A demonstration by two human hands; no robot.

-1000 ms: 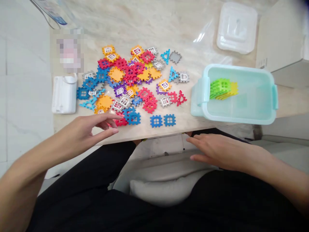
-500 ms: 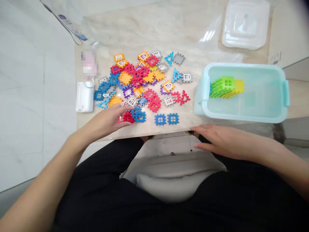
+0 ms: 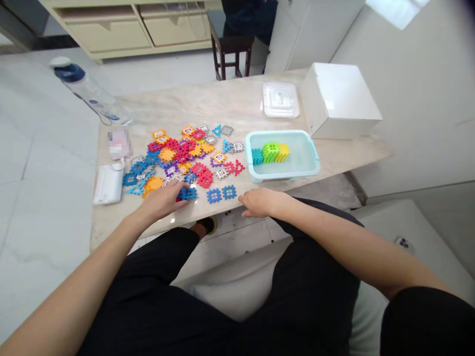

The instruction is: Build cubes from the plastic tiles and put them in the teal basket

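My left hand (image 3: 165,200) is low over the front edge of the tile pile, thumb and fingers apart. Its fingertips are at a blue window tile (image 3: 188,193); a red tile shows partly beneath the hand. I cannot tell whether they press on it. Two more blue tiles, one (image 3: 214,196) beside the other (image 3: 229,192), lie flat to the right. My right hand (image 3: 261,201) rests at the table's front edge, holding nothing, thumb apart from the fingers. Behind the left hand spreads a heap of notched plastic tiles (image 3: 181,152) in red, orange, purple, blue and grey.
A pale turquoise bin (image 3: 284,176) holds rows of teal, green and yellow tiles (image 3: 272,152). Behind it are a clear lid (image 3: 281,100) and a white box (image 3: 343,101). A water bottle (image 3: 94,96) and a white device (image 3: 109,184) stand left. A stool (image 3: 232,47) is beyond the table (image 3: 148,106).
The head view has tilted up and back, showing more of the room. My left hand has shifted slightly right over the blue tile. My right hand has come nearer the two blue tiles.
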